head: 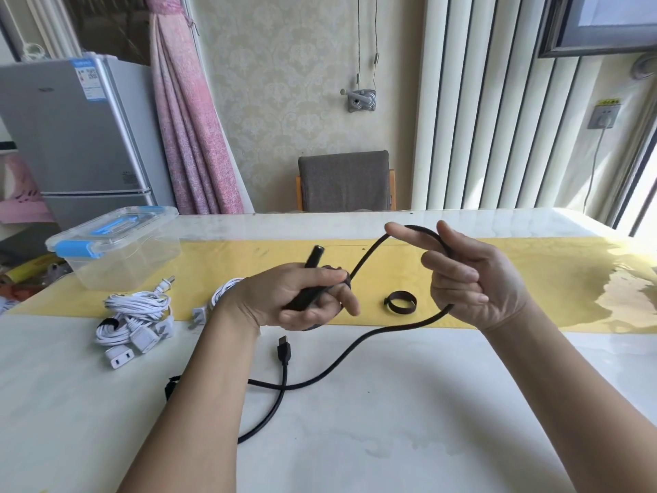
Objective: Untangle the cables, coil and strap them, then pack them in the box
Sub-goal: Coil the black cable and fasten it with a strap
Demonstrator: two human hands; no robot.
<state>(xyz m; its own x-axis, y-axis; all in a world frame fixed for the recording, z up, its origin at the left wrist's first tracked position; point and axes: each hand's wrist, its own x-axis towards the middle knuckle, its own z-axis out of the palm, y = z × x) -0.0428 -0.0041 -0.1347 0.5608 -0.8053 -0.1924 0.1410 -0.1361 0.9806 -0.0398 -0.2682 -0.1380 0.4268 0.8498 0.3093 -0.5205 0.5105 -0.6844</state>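
**While a black cable is being held up between two bare hands**

As the left hand (302, 300) is clenching round the rigid, cylindrical end of the black cable (355, 346), that matte barrel is projecting up and away from the fist. From there the smooth round cord is arching over the extended index finger of the right hand (473, 279), whose other fingers are curling loosely round it. The cord is dropping below the right wrist. It is then trailing in an S-curve across the glossy white table (426, 439) toward the near edge. Its flat rectangular plug (284, 348) is lying on the table just below the left hand.

A small strap ring (400, 302), black and band-like, is sitting on the yellow runner (551, 272) between the two hands. White cables (137, 316), bundled in soft loops with blocky two-pin sockets, are lying near the table's left edge, one black strap wrapping them. A second white coil (224, 290) is showing partly behind the left wrist. The box (117, 250), clear plastic with blue latches and its lid on, is standing at the far left corner.
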